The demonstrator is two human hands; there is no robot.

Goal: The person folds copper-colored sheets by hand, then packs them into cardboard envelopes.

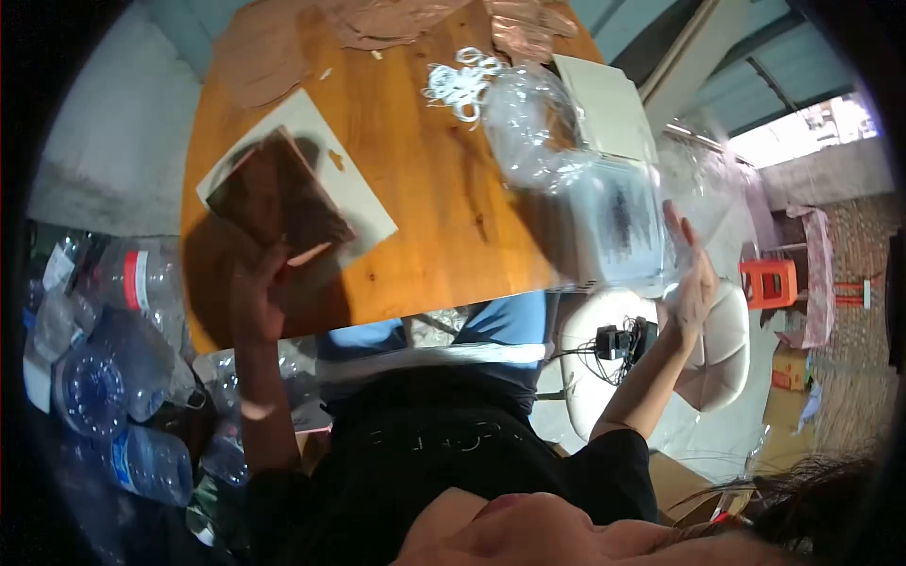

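Observation:
My left hand (259, 294) is closed at the near edge of a flat brown packet (274, 184), thumb and fingers pressed on it. The packet lies tilted over a white card (363, 198) with a small cut-out hanging hole. My right hand (696, 278) is off the table's right edge, fingers stretched out, holding nothing that I can make out. Beside it lies a stack of clear plastic sleeves (618, 226), partly hanging over the edge and blurred there.
On the wooden table (425, 226) are white string loops (462, 83), crumpled clear plastic (533, 123), pale cards (604, 108) and copper-coloured packets (260, 57) at the far side. Plastic bottles (123, 368) crowd the left; a white chair (604, 330) holding cables stands right.

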